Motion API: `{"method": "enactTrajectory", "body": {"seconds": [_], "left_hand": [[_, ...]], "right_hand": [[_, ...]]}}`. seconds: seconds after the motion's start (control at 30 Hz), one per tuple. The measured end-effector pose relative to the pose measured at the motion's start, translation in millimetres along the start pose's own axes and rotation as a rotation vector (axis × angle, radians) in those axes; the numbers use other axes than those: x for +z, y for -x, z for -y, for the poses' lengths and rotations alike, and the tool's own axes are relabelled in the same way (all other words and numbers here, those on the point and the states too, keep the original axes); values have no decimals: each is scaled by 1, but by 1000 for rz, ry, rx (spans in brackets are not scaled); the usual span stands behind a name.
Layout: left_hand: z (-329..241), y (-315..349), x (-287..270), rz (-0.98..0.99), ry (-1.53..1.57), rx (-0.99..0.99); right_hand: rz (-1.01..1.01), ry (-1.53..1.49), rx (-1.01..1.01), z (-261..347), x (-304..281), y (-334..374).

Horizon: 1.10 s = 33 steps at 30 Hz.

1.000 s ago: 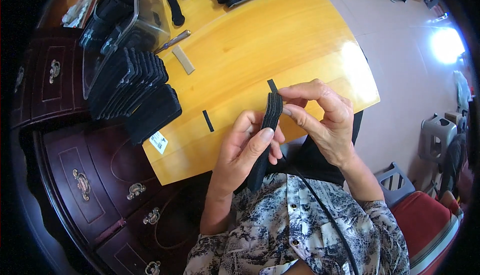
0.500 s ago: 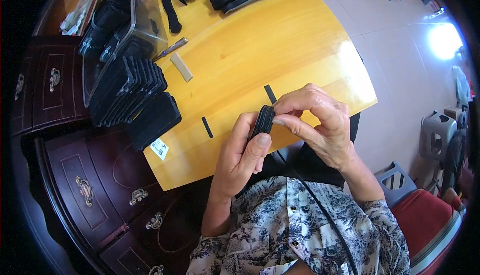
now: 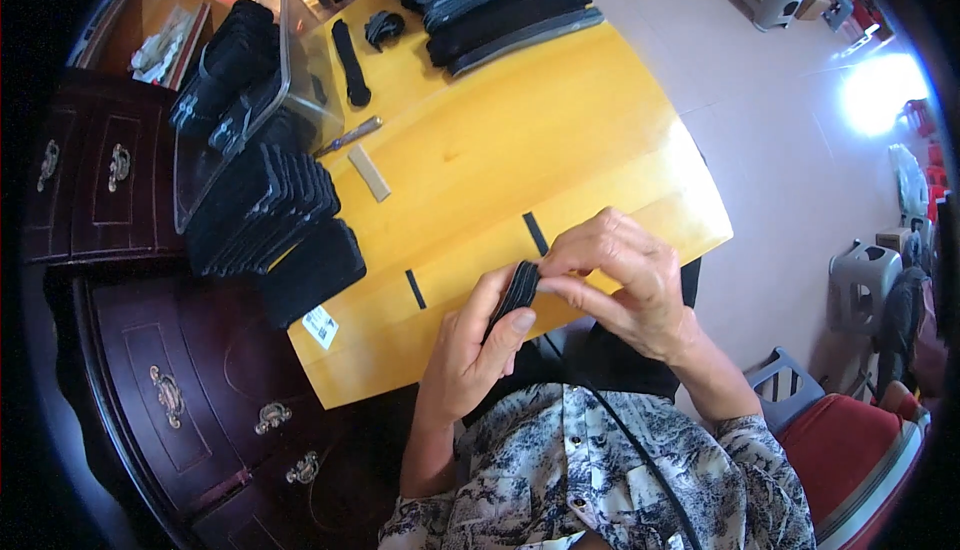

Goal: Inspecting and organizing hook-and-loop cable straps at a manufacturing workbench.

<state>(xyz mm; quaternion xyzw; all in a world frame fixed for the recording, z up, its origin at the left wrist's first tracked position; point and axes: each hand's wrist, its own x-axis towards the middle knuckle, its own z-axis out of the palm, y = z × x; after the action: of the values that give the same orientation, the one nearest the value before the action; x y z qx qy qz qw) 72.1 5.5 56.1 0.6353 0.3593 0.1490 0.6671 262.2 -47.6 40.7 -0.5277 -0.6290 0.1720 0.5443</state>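
Observation:
Above the near edge of the table, my left hand (image 3: 470, 335) is closed around a black folded strap (image 3: 518, 285) with several thin layers showing at its edge. My right hand (image 3: 625, 280) pinches the top right edge of this strap between thumb and forefinger. Whatever small part sits between those fingertips is hidden. Two short black strips lie on the wood close by: one strip (image 3: 536, 234) beyond my right fingers, the other strip (image 3: 415, 290) left of my left hand.
The yellow wooden table (image 3: 480, 150) carries a stack of black fabric pieces (image 3: 270, 210) and a clear bin (image 3: 285, 80) at left. A screwdriver (image 3: 350, 136), a beige block (image 3: 369, 172) and a black strap (image 3: 350, 65) lie nearby. Black folded pieces (image 3: 510, 15) fill the far edge.
The whole view has shifted, so the table and hands sit slightly lower in it. Both hands keep their hold on the strap, which leans a little more to the right.

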Motion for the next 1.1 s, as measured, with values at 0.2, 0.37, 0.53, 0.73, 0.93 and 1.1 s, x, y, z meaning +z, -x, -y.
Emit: {"method": "enactTrajectory", "body": {"seconds": [0.2, 0.37, 0.53, 0.73, 0.93, 1.1], "left_hand": [[2, 4, -3, 14, -77, -49], [1, 7, -2, 25, -87, -62], [1, 8, -2, 57, -118, -78], [18, 4, 4, 53, 91, 48], [9, 0, 9, -25, 229, -30], [13, -4, 11, -33, 245, 2]], "right_hand": [[67, -35, -14, -1, -1, 0], [102, -97, -37, -3, 0, -3], [220, -153, 17, -6, -4, -2], [229, -203, -41, -4, 6, 5], [245, -94, -102, -3, 8, 1], [222, -76, -108, -1, 7, 0]]}}
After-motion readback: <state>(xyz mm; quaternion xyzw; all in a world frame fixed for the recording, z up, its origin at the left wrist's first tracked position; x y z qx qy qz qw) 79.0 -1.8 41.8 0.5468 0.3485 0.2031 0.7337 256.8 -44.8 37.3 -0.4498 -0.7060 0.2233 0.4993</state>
